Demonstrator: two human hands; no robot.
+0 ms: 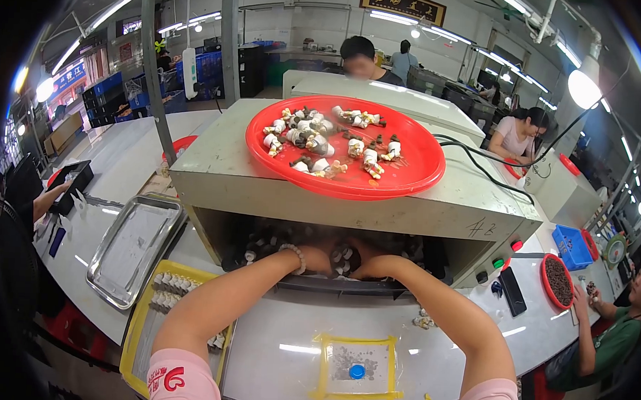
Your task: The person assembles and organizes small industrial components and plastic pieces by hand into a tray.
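Observation:
Both my arms reach into the low opening of a cream metal cabinet [349,210]. My left hand [318,260], with a beaded bracelet at the wrist, and my right hand [373,264] are close together over a black tray [338,285] in the opening. Between them lie small white-and-dark figurines [344,257]. Shadow hides my fingers, so I cannot tell whether they grip any. More such figurines sit in the dark to either side. On top of the cabinet, a round red tray [400,183] holds several white, brown and yellow figurines [309,134].
A yellow tray [134,335] with rows of figurines and a steel tray [103,262] lie left. Yellow tape frames a blue cap [356,372] on the table. Right are buttons [499,263], a black phone-like slab [513,291] and a red bowl [557,282]. Co-workers sit around.

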